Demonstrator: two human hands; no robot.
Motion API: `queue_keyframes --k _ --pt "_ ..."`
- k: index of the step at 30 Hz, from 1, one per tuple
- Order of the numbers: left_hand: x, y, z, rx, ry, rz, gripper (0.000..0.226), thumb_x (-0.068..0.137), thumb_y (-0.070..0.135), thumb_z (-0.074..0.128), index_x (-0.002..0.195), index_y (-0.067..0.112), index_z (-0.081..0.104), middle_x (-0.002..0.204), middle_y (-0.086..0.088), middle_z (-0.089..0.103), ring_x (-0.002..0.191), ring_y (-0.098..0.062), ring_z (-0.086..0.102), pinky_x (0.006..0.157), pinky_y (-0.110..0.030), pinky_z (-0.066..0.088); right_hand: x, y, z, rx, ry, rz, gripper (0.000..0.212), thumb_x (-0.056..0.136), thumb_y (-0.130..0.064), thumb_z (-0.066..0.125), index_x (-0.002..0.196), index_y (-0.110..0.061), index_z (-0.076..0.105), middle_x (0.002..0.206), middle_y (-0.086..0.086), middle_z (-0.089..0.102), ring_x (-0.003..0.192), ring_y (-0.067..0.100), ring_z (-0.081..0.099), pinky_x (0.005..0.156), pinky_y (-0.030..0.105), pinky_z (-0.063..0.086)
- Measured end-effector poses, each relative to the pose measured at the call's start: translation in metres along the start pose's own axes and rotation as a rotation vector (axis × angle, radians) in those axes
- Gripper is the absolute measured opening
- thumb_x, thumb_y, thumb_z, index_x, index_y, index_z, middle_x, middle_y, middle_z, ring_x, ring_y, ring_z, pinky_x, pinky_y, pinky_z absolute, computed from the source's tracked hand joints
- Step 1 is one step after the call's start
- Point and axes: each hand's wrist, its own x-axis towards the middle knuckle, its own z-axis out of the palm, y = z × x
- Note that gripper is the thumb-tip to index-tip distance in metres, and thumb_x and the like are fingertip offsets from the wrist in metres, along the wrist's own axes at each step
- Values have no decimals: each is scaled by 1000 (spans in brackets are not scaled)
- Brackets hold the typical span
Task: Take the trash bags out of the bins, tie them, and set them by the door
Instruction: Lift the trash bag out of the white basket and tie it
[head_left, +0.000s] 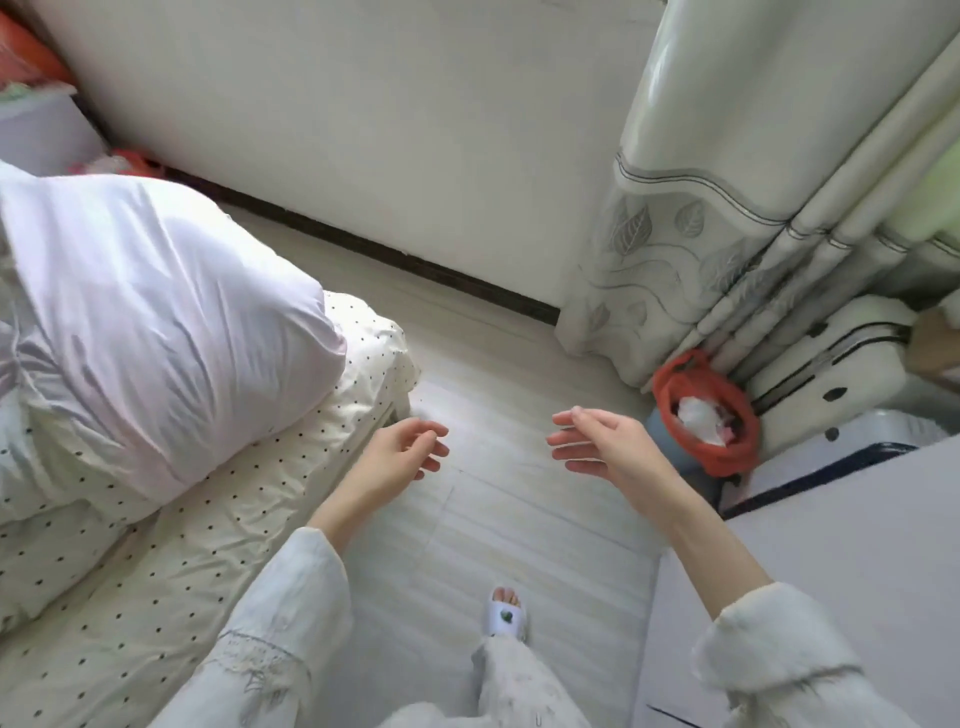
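Head view: left hand (402, 449) and right hand (597, 441) hover over the floor (493, 519), fingers loosely curled, holding nothing. Orange trash bag (706, 415) sits untied in its bin (662, 423) by the curtain (675, 234). Judged step: approach; next, grip the bag's rim.

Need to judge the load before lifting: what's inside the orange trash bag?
The orange trash bag holds crumpled white paper or plastic and a few small colored scraps. Anything deeper is covered by them.
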Motion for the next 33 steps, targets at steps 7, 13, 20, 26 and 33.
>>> queue_keyframes --k 7,13,20,26,33 --pt "140 76 -33 -76 145 -32 19 95 13 40 101 16 58 87 -3 64 74 -13 59 69 -22 44 168 -121 -21 -87 -144 -56 26 97 -28 43 95 -15 65 84 3 70 75 16 66 73 26 51" --pt "280 108 -78 -159 230 -59 18 95 12 41 96 17 58 86 -3 61 73 -14 57 66 -21 44 320 -200 7 -128 -246 -52 26 97 -27 44 99 -12 64 87 6 69 75 16 64 74 26 51" --pt "449 163 -175 -221 345 -55 20 95 14 41 92 23 58 87 0 62 73 -11 59 70 -22 45 495 -318 65 -177 -327 -43 29 95 -25 46 107 -5 64 92 11 69 83 24 63 83 33 52" --pt "544 194 -267 -246 444 -70 18 95 11 40 100 15 57 83 3 61 71 -9 58 66 -18 44 610 -409 131 -251 -440 -54 28 94 -25 47 106 -7 64 90 9 70 82 21 65 68 20 54" --pt "645 188 -383 -325 637 -159 18 95 10 40 98 16 56 83 2 61 72 -12 58 68 -21 43 755 -495 246 -373 -622 -89 25 94 -29 47 100 -13 66 89 5 72 81 20 67 81 29 54"
